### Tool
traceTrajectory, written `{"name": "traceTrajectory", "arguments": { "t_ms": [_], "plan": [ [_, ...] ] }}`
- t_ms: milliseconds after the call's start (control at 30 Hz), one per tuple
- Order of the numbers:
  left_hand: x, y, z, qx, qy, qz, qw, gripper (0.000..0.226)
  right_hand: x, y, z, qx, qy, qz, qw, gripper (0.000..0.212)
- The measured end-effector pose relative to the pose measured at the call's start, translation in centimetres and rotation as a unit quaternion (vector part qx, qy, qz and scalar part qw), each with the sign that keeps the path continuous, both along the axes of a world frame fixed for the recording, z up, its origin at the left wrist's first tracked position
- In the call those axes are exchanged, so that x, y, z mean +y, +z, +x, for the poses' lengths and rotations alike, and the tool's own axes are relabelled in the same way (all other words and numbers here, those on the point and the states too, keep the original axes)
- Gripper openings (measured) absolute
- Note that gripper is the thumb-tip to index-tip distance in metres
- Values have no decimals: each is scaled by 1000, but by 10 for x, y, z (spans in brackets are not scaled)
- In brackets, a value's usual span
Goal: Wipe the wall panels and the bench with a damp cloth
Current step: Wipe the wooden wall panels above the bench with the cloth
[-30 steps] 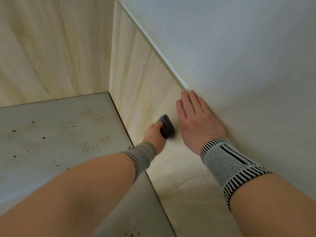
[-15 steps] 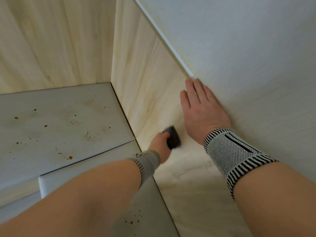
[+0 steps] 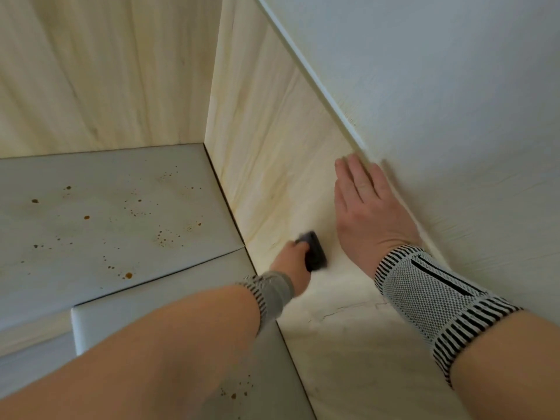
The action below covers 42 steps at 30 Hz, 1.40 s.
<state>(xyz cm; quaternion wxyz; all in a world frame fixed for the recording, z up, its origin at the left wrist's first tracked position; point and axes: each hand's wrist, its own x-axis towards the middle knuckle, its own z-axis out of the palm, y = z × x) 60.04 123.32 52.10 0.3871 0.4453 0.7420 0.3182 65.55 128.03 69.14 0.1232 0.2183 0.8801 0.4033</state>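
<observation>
The worktop [image 3: 106, 213] on my left is speckled with brown spots, so I judge it not yet wiped. My left hand [image 3: 292, 263] grips the dark cloth [image 3: 313, 251], pressing it low on the wall panel [image 3: 272, 147]. My right hand [image 3: 368, 210] lies flat and open further right. No containers in sight.

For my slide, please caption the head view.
Left hand rubs a dark cloth on the wall panel; right hand braces flat.

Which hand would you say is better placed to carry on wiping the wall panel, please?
Left. The left hand already grips the dark cloth against the wall panel; the right hand lies flat, bracing.
</observation>
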Motion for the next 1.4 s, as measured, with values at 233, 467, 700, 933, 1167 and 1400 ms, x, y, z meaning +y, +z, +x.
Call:
{"name": "traceTrajectory", "arguments": {
  "t_ms": [233,467,700,933,1167,1400],
  "plan": [
    [15,-11,-22,13,31,-13,999,43,-12,-16,-6,-91,-92,-105,986,64],
    [9,-32,-10,-14,1,-35,999,48,-12,-25,-24,-111,-83,-101,985,71],
    [45,-10,-74,-4,96,23,995,45,5,-70,-18,-18,-79,-133,988,63],
    [27,-15,-54,0,45,56,997,41,4,-60,-33,-56,-49,-121,990,60],
    [78,38,-131,-3,163,97,982,52,8,-72,-29,38,-110,-210,971,52],
    [26,-5,-57,9,21,25,999,26,7,-66,-34,39,-69,-161,984,66]
  ]
}}
